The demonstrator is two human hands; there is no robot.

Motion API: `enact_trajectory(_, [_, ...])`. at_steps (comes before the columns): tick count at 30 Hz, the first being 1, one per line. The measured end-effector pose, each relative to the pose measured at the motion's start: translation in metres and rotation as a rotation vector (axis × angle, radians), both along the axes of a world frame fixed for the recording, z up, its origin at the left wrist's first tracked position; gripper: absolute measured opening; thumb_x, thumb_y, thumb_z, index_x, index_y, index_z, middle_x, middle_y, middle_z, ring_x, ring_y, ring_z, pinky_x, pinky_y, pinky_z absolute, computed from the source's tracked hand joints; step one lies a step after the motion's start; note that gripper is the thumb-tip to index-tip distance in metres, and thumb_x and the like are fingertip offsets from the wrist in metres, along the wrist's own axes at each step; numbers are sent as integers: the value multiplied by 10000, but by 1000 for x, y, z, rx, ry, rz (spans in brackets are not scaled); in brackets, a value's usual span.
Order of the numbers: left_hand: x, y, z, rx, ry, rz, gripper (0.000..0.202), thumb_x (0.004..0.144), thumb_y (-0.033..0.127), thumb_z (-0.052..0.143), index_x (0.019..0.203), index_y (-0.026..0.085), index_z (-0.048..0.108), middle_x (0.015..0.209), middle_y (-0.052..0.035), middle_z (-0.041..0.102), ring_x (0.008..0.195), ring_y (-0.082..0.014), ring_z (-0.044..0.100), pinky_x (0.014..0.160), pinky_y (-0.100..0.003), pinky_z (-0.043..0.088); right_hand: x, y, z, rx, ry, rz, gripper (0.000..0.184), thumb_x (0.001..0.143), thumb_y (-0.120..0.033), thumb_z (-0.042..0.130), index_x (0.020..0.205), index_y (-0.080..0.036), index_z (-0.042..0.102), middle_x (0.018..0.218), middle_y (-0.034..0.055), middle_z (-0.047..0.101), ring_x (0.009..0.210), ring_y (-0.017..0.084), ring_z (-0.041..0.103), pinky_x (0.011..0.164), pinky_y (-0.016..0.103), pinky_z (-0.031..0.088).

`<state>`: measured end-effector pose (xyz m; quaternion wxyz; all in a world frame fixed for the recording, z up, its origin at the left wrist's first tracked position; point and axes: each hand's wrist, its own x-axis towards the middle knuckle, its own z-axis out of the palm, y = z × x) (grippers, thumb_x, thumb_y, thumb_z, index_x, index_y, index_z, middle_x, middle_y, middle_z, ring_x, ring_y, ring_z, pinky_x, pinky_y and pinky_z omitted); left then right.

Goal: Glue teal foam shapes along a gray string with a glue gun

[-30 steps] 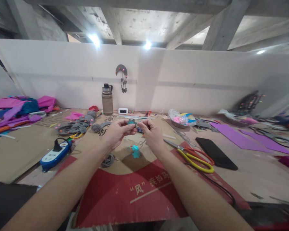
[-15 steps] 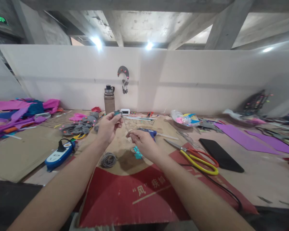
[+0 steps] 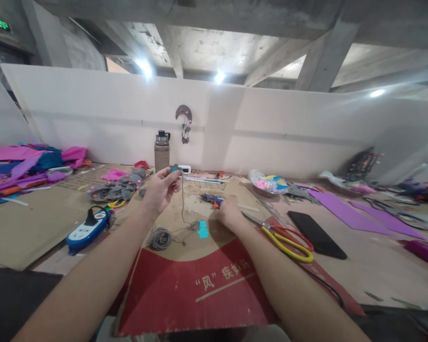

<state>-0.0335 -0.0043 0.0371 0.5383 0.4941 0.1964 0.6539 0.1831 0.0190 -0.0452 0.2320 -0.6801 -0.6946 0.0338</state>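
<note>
My left hand (image 3: pixel 161 191) is raised, pinching a small teal and grey felt piece (image 3: pixel 174 168) between thumb and fingers. From that piece a grey cord (image 3: pixel 183 199) hangs down to the cardboard, near a coil of the same cord (image 3: pixel 160 238). Turquoise cut-out shapes (image 3: pixel 202 229) lie beside the cord's loose loops. My right hand (image 3: pixel 231 213) is at the blue glue gun (image 3: pixel 214 199), over its rear part. Blur hides its fingers, so their grip on the gun does not show.
Red-and-yellow-handled scissors (image 3: pixel 288 242) and a black phone (image 3: pixel 317 234) lie right of my right hand. A blue-white power strip (image 3: pixel 89 230) sits to the left. Behind stand a bottle (image 3: pixel 161 154) and a bowl (image 3: pixel 269 187) with plastic-wrapped bits. Purple sheets (image 3: pixel 345 211) spread far right.
My right hand has let go of the cord and moved right to the glue gun. The cord now hangs from my left hand, which has stayed about where it was.
</note>
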Motion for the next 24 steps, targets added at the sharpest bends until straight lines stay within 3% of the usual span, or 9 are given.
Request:
enact_trajectory(3, [2, 0, -3, -7, 59, 21, 211, 626, 235, 744, 719, 124, 591, 560, 36, 511, 440, -30, 426, 397, -157, 300, 2, 7, -9, 40, 193, 16, 127, 662, -190, 596, 544, -177, 549, 487, 73, 554, 499, 193, 550, 482, 298, 389])
enact_trajectory(6, [1, 1, -6, -25, 85, 47, 229, 618, 258, 750, 717, 122, 593, 546, 35, 513, 445, -34, 424, 399, -163, 284, 6, 10, -6, 68, 378, 67, 141, 658, -200, 563, 526, -208, 514, 398, -3, 474, 364, 142, 446, 377, 263, 327])
enact_trajectory(10, [-1, 4, -8, -42, 103, 63, 253, 605, 283, 759, 726, 126, 600, 556, 31, 528, 456, -38, 437, 397, -163, 279, 0, 0, 13, 160, 606, 144, 43, 679, -237, 508, 687, -203, 533, 493, -26, 506, 415, 126, 459, 384, 236, 348])
enact_trajectory(13, [-2, 8, -11, -72, 105, 92, 278, 585, 297, 772, 731, 130, 604, 556, 33, 530, 451, -37, 440, 392, -158, 281, -11, -17, 33, 249, 1010, 167, 189, 648, -203, 506, 837, -207, 499, 611, -34, 523, 494, 119, 491, 448, 235, 400])
enact_trajectory(16, [-4, 13, -15, -102, 115, 122, 293, 587, 319, 772, 733, 126, 606, 539, 32, 521, 442, -35, 435, 385, -148, 274, -22, -35, 50, 179, 1209, 384, 297, 671, -222, 526, 957, -225, 447, 613, -68, 483, 451, 88, 421, 426, 214, 352])
enact_trajectory(19, [-6, 15, -18, -113, 122, 151, 299, 585, 321, 774, 736, 125, 605, 542, 32, 515, 444, -32, 435, 384, -139, 270, -29, -48, 58, 133, 1286, 548, 346, 693, -269, 554, 1006, -218, 416, 652, -63, 488, 462, 77, 392, 404, 202, 314])
enact_trajectory(24, [-6, 15, -17, -110, 118, 187, 304, 566, 324, 781, 716, 124, 608, 553, 35, 498, 445, -27, 419, 382, -138, 257, -29, -53, 57, 140, 1129, 565, 290, 742, -290, 541, 1009, -218, 453, 720, -46, 500, 484, 70, 364, 424, 201, 301])
